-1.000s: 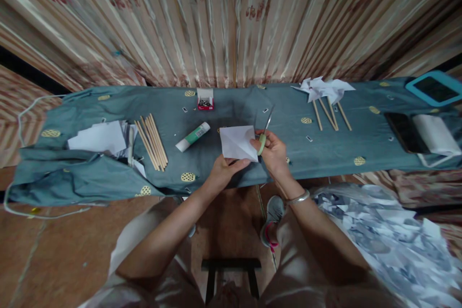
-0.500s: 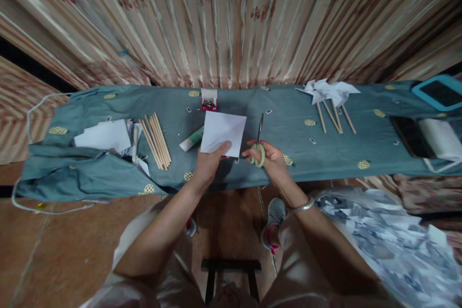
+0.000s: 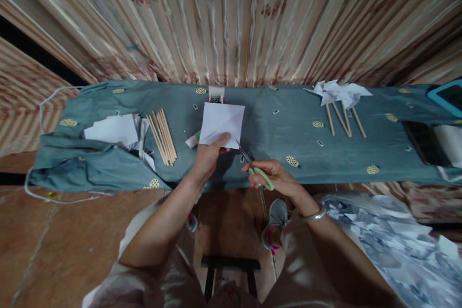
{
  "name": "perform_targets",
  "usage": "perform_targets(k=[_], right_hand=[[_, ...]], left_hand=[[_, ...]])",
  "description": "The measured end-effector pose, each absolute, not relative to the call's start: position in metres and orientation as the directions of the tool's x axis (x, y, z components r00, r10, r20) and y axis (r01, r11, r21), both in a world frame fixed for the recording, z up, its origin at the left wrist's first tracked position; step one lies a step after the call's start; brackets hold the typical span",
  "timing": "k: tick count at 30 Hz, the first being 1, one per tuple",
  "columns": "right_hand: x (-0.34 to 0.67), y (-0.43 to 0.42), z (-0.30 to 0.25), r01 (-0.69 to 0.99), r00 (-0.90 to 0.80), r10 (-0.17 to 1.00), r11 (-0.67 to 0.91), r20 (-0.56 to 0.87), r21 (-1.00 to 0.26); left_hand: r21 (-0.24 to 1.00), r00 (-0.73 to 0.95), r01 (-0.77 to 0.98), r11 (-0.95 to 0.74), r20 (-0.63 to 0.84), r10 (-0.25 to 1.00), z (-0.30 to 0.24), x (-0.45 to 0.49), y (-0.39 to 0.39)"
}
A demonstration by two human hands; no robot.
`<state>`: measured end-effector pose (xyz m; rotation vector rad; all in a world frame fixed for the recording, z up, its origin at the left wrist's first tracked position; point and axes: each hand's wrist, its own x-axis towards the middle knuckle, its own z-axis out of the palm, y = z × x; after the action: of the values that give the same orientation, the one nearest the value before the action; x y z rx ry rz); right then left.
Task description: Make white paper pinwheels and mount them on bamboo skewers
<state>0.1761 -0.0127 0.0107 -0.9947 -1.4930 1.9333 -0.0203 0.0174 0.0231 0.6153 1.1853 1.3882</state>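
A square of white paper (image 3: pixel 224 120) with a faint diagonal crease is pinched by my left hand (image 3: pixel 209 155) at its lower edge, thumb on top. My right hand (image 3: pixel 272 176) has its fingers in the green handles of a pair of scissors (image 3: pixel 262 175). The scissors' blades point up and left, their tips at the paper's lower right corner. Behind the paper, a small box of metal pins (image 3: pixel 216 94) and a green-and-white glue tube (image 3: pixel 194 140) are partly hidden.
Several wooden sticks (image 3: pixel 161 137) and a stack of white paper (image 3: pixel 111 131) lie left on the cloth-covered table (image 3: pixel 270 130). Paper pinwheels (image 3: pixel 341 94) on sticks, a dark phone (image 3: pixel 426 142) and a blue-framed device (image 3: pixel 447 96) lie right. A bag of paper scraps (image 3: pixel 397 236) stands below right.
The scissors have swung from pointing upward to pointing up-left, and their tips have come to the paper's corner. The view has shifted slightly, and the paper now covers more of the pin box.
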Motion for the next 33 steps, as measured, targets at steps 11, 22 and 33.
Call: perform_targets(k=[11, 22, 33], right_hand=[[0.1745, -0.0122, 0.0119, 0.032, -0.591, 0.76, -0.312, -0.269, -0.95], [0.173, -0.0129, 0.0079, 0.021, -0.583, 0.767, -0.316, -0.269, -0.948], [0.1737, -0.0121, 0.0104, 0.024, -0.57, 0.767, -0.343, -0.295, -0.939]], left_hand=[[0.888, -0.195, -0.419, 0.192, -0.294, 0.936, 0.0229, -0.0158, 0.0158], [0.885, -0.187, -0.419, 0.204, -0.303, 0.934, 0.021, -0.0157, 0.0152], [0.878, -0.168, -0.442, 0.183, -0.282, 0.945, 0.0207, -0.0177, 0.015]])
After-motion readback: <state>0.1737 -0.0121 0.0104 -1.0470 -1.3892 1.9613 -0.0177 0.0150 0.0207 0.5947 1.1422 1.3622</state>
